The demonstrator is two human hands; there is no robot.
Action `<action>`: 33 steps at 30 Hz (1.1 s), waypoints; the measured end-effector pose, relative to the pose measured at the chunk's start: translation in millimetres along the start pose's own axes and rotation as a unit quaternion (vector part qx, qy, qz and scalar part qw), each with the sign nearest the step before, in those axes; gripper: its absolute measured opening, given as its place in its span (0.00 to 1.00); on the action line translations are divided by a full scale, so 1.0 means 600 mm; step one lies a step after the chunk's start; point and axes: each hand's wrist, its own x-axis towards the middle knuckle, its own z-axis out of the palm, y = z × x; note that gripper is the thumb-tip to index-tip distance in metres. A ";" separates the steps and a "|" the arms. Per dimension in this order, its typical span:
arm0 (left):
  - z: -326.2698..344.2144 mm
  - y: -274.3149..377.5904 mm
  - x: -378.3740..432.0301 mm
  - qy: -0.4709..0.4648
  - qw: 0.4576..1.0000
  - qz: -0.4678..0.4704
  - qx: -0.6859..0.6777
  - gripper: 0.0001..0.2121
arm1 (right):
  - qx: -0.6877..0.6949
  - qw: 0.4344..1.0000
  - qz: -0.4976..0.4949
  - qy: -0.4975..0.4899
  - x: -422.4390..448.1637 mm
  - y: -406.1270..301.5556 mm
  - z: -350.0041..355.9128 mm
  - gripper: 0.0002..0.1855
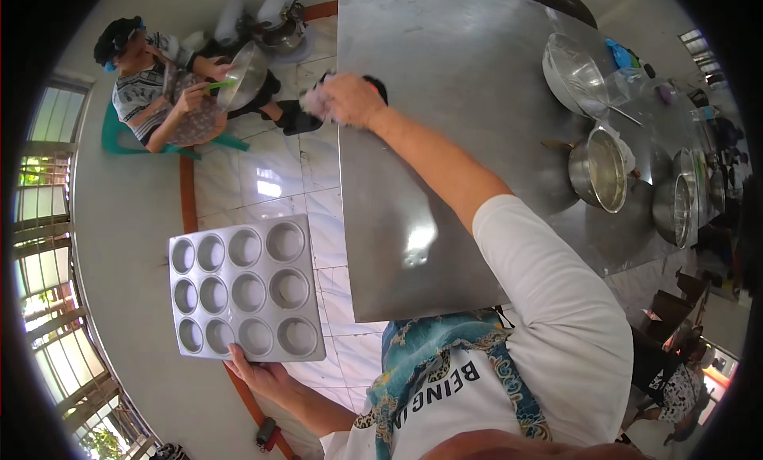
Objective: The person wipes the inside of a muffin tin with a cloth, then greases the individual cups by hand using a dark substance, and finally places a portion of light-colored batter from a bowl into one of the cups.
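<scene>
My left hand (259, 370) grips the lower edge of a grey metal muffin tin (253, 317), its thumb over the rim. The tin is held up to the left of the steel table (411, 180), with its rows of cups facing me and no batter visible in them. My right arm reaches forward across the table's left edge. In my right hand (351, 99) is a bunched, pale pinkish cloth (318, 102), slightly blurred. A black object with a bit of red (378, 89) shows partly behind that hand; what it is I cannot tell.
Front left, a seated person (161, 90) holds a metal bowl (244, 78) and a green utensil. Stand mixers (283, 28) stand behind. On the table's right are a plastic-covered bowl (572, 72), a steel mixing bowl (599, 168) and another bowl (670, 210). More people are far right.
</scene>
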 end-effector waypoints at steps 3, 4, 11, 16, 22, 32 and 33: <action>0.023 0.003 0.004 -0.016 0.999 0.010 -0.027 0.09 | 0.173 0.984 -0.043 -0.027 -0.076 -0.113 -0.023 0.05; 0.034 0.002 0.004 0.020 0.999 0.004 -0.039 0.09 | 0.180 0.981 -0.048 -0.061 -0.106 -0.152 -0.036 0.04; 0.085 -0.002 0.006 -0.078 0.997 0.000 -0.027 0.12 | 0.163 0.966 -0.088 -0.181 -0.302 -0.359 -0.107 0.15; 0.090 -0.025 -0.007 -0.129 0.990 0.000 -0.061 0.11 | 0.172 0.969 -0.019 -0.174 -0.428 -0.415 -0.212 0.23; 0.075 -0.047 -0.074 -0.104 0.994 -0.015 -0.043 0.13 | 0.023 0.953 0.120 -0.277 -0.597 -0.406 -0.390 0.26; 0.004 -0.005 -0.185 -0.077 0.997 0.012 -0.015 0.13 | -0.252 0.841 0.477 0.045 -0.781 -0.245 -0.615 0.23; -0.003 0.001 -0.189 -0.070 0.997 0.021 -0.011 0.13 | -0.242 0.881 0.401 0.072 -0.755 -0.235 -0.604 0.22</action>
